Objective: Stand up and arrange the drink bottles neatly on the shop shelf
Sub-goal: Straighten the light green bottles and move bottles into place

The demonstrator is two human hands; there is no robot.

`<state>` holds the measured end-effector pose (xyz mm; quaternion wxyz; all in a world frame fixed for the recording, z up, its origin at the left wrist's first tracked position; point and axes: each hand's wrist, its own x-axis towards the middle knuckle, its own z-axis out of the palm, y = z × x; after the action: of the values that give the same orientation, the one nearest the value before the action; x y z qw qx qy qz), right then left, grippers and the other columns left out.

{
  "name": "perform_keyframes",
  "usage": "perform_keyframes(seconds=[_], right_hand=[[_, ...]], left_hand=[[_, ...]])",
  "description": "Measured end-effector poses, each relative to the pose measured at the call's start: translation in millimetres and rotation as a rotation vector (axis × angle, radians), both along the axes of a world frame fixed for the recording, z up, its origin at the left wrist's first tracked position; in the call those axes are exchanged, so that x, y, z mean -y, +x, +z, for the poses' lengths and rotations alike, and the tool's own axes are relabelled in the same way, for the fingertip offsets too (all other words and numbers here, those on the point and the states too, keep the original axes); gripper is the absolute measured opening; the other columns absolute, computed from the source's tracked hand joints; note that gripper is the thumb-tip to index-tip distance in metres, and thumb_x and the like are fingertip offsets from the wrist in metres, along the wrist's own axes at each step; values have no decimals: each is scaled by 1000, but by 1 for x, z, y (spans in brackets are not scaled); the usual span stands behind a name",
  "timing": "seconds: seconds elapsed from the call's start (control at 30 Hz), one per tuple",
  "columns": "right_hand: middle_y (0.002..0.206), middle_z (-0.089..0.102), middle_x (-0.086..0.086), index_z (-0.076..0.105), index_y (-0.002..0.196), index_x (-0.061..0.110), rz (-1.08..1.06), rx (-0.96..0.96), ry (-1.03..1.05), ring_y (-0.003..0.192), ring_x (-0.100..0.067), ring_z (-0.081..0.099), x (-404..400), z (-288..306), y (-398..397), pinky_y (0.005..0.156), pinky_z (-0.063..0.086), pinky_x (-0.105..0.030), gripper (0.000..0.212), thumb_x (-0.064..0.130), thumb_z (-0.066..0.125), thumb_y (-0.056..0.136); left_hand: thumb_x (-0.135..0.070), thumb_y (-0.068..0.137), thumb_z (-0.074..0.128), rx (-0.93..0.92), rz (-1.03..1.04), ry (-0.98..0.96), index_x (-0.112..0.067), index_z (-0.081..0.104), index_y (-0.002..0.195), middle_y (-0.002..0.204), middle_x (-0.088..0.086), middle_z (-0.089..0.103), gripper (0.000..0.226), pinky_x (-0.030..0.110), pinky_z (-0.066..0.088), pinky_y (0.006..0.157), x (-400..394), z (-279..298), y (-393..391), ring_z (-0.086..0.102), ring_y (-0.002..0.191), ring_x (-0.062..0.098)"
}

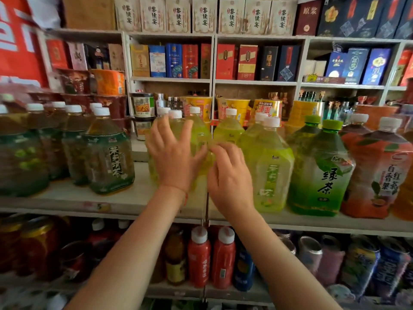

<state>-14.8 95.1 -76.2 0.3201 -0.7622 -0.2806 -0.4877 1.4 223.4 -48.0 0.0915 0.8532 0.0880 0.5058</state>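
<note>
Big drink bottles stand upright along the white shelf (67, 201). A light yellow-green bottle (199, 133) with a white cap stands at the middle, and both my hands are on it. My left hand (174, 153) lies flat against its front with fingers spread. My right hand (230, 175) touches its right side with fingers curled. More light green bottles (270, 166) stand right of it. Dark green jasmine tea bottles (107, 153) fill the left, a green tea bottle (321, 168) and red tea bottles (377, 175) the right.
A gap of bare shelf lies between the jasmine tea bottles and my left hand. Instant noodle cups (237, 108) and jars stand behind the bottles. Boxed liquor (174, 60) fills the upper shelves. Small red bottles (199, 258) and cans (310, 253) stand on the lower shelf.
</note>
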Motion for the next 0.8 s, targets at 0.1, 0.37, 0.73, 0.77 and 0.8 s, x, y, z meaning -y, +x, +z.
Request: perform_keyframes(seconds=[0.1,0.37,0.73,0.77,0.8], right_hand=[[142,45,-23,46,140,-4,13,-355,-37,130,-38,47,-24,-2,7,106,43,-42,45,5,45,96],[164,6,-30,18,160,14,-440,-415,-125,153,-44,5,-46,28,65,124,14,-49,72,10,51,96],[151,31,-30,54,135,13,-752,-529,-206,138,-46,31,-53,77,108,109,35,-51,36,22,45,102],[148,32,-28,56,132,13,-746,-537,-204,136,-45,32,-50,82,110,107,36,-51,35,24,46,101],[148,32,-27,56,132,13,-736,-561,-207,134,-46,32,-49,85,112,107,37,-52,35,26,48,101]], left_hand=[[-79,82,56,-202,35,26,-30,46,145,149,25,42,81,54,43,102,-17,3,3,45,133,45],[-64,70,76,-172,-142,2,-30,51,140,152,22,40,82,52,40,108,-49,9,-5,41,139,43],[-47,83,65,-48,-139,70,-26,61,131,147,27,42,52,60,38,106,-79,-7,-7,40,136,47],[-45,84,64,-30,-136,75,-26,62,130,145,27,44,50,59,40,104,-80,-8,-7,42,134,46],[-44,86,63,-15,-133,77,-25,62,129,144,27,45,48,59,41,103,-81,-9,-6,43,133,46]])
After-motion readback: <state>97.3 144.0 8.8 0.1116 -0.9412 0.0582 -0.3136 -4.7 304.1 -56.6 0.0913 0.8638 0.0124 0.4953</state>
